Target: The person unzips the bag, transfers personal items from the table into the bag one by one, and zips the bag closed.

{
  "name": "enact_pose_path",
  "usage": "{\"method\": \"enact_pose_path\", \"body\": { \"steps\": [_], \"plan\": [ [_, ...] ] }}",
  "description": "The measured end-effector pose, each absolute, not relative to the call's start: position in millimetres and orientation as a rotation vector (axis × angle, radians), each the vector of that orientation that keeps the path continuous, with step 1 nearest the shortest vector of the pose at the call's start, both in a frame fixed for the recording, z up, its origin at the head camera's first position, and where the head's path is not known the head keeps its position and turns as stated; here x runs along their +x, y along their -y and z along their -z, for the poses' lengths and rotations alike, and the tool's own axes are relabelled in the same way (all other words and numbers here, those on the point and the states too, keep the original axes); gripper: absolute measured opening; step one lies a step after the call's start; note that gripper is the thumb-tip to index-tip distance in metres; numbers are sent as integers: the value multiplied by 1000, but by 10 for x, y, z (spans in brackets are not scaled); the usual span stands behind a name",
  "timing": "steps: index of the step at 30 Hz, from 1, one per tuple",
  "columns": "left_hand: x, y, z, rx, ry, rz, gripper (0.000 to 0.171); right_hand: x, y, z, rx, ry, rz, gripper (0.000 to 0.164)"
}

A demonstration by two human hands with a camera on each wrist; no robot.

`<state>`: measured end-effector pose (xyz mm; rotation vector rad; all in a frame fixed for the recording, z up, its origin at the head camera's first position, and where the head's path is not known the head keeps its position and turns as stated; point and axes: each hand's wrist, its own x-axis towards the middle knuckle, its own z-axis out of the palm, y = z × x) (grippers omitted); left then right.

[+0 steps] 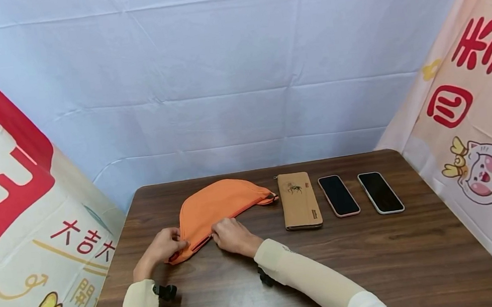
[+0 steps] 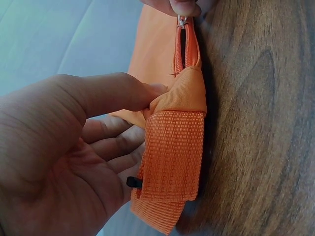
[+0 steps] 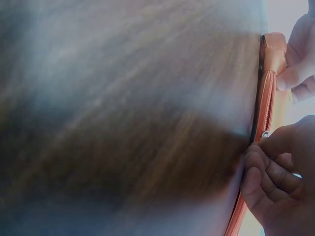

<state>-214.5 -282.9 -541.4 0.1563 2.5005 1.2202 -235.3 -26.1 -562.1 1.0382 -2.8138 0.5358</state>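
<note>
An orange waist bag (image 1: pixel 217 201) lies on the table, its long zipper edge facing the person. At the bag's left end, my left hand (image 1: pixel 164 246) pinches the corner between thumb and fingers, beside the folded webbing strap (image 2: pixel 173 152) in the left wrist view. My right hand (image 1: pixel 233 237) pinches at the zipper along the near edge, right by the metal zipper slider (image 2: pixel 182 21). Between the slider and the left corner, the zipper teeth (image 2: pixel 187 46) are parted in a narrow dark gap. The right fingers hide the pull tab's end.
To the bag's right, a tan long wallet (image 1: pixel 299 200) lies on the dark wood table (image 1: pixel 251 288). Beyond it are two phones with dark screens, one in a pinkish case (image 1: pixel 339 195) and one in a pale case (image 1: pixel 381 193). Printed cloths hang at both sides.
</note>
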Motion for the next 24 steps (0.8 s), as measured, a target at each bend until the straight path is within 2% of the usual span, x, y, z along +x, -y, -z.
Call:
{"method": "enact_pose_path", "body": {
  "steps": [24],
  "plan": [
    [-2133,2822,5392,156,-2485,-1240,15,-2388,133,5581,1022,2834,-603,15]
  ]
}}
